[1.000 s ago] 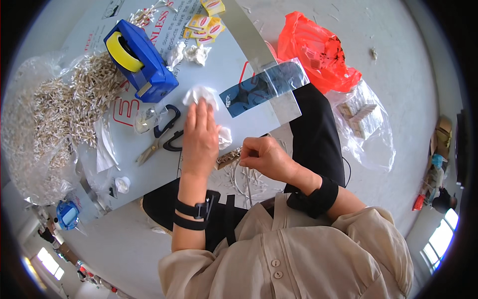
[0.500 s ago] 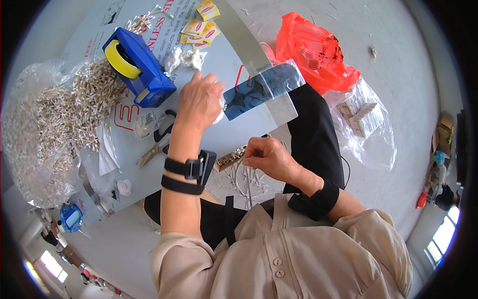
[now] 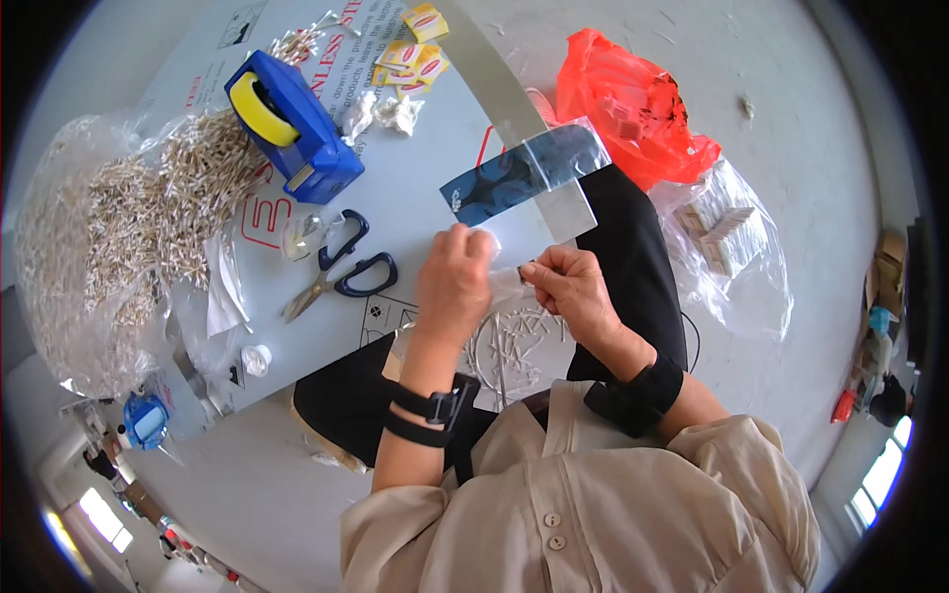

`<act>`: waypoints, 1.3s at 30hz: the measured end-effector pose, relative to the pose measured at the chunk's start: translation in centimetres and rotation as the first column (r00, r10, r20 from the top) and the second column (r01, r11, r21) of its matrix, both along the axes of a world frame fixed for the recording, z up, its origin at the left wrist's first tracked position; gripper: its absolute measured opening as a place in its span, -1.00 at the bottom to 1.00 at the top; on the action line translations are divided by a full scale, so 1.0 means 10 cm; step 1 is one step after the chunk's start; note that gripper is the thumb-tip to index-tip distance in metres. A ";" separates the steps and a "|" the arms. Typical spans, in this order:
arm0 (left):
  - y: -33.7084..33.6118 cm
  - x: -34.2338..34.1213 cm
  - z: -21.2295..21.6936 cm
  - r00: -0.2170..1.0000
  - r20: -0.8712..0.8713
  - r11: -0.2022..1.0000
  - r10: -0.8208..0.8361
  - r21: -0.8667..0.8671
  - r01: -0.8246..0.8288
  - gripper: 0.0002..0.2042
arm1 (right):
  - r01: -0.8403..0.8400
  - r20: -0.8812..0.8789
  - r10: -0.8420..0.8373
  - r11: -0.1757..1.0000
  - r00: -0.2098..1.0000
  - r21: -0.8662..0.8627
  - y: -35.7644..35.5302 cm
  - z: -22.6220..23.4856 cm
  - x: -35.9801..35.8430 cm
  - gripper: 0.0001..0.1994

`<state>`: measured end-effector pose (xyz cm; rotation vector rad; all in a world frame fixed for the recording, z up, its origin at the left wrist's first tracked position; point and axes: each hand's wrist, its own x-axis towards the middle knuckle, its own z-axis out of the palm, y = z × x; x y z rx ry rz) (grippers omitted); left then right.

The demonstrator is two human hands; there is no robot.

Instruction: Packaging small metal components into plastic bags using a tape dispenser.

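My left hand is closed in a pinch above the table's near edge, with a bit of white material showing beside its fingertips. Opposite it, my right hand pinches the edge of a thin white piece, perhaps a wipe or film. That piece spans the gap between both hands; its far end lies behind the left fingers. A dark blue printed plastic strip lies just beyond. Left of my left hand are scissors with dark blue handles. Loose cotton swabs lie beneath the hands.
A blue tape dispenser with yellow tape stands by a clear bag full of cotton swabs. Yellow packets and crumpled white tissue are farther back. Right of the table are a red plastic bag and a clear bag holding white bundles.
My left hand has come nearer and rightward from the tabletop to meet my right hand, uncovering the scissors. My right hand has shifted slightly right. The small swab box under it no longer shows.
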<state>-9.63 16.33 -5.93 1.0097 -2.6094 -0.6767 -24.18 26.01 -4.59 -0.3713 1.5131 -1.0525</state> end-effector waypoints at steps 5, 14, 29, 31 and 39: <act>0.09 0.20 0.06 0.993 0.068 0.990 -0.101 0.108 0.093 -0.90 | -0.003 0.091 0.001 1.000 0.996 0.019 -0.02 0.04 0.08 -0.87; -0.31 1.06 0.25 0.929 0.076 0.912 0.363 -0.235 -0.337 -0.79 | -0.263 0.039 0.279 0.935 0.959 -0.236 -0.43 0.11 0.86 -0.90; -0.90 1.74 0.31 0.676 -0.319 0.745 0.664 0.199 -0.637 -0.83 | -0.549 -0.649 0.176 0.716 0.740 -0.432 -1.07 -0.29 1.63 -0.86; -1.08 2.00 0.36 0.557 -0.327 0.638 0.764 0.247 -0.730 -0.86 | -0.542 -0.650 0.172 0.725 0.740 -0.425 -1.12 -0.21 1.66 -0.88; -1.67 3.06 0.13 0.454 -0.007 0.454 0.891 -0.016 -0.891 -0.80 | -0.513 -0.660 0.033 0.658 0.750 -0.551 -1.27 -0.22 1.63 -0.75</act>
